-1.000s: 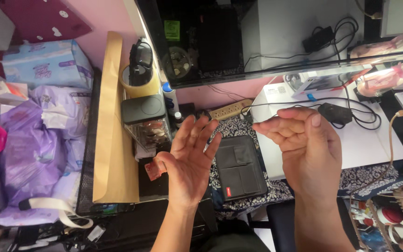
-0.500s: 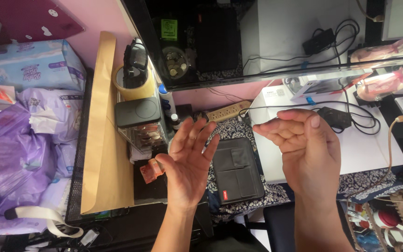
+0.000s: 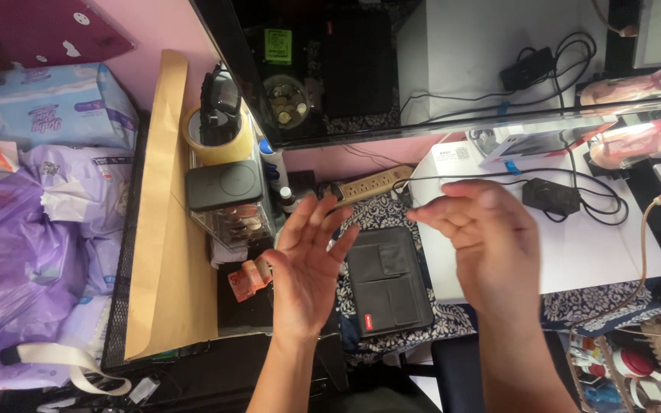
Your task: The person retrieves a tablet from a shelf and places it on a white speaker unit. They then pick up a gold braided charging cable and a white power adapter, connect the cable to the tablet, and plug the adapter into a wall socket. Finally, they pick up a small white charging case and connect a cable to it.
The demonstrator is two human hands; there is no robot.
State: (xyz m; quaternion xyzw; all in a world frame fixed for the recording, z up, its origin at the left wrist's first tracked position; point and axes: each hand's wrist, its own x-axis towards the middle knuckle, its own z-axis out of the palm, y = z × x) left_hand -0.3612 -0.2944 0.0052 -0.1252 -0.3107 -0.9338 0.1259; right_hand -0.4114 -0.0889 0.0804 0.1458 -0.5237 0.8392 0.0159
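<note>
patterned desk (image 3: 453,317), black pouch (image 3: 389,280), power strip (image 3: 369,184)

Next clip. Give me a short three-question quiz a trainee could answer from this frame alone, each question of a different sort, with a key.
1. True or false: the left hand is closed around the black pouch.
2. Which lies nearest the left hand's thumb?
A. roll of tape
B. folded reddish paper
C. power strip
3. Fill in: the right hand hovers with its fingers curled near a thin black ____.

Key:
1. False; the palm is open with fingers spread, held above the desk.
2. B
3. Cable; whether the fingers actually pinch it cannot be told.
</note>
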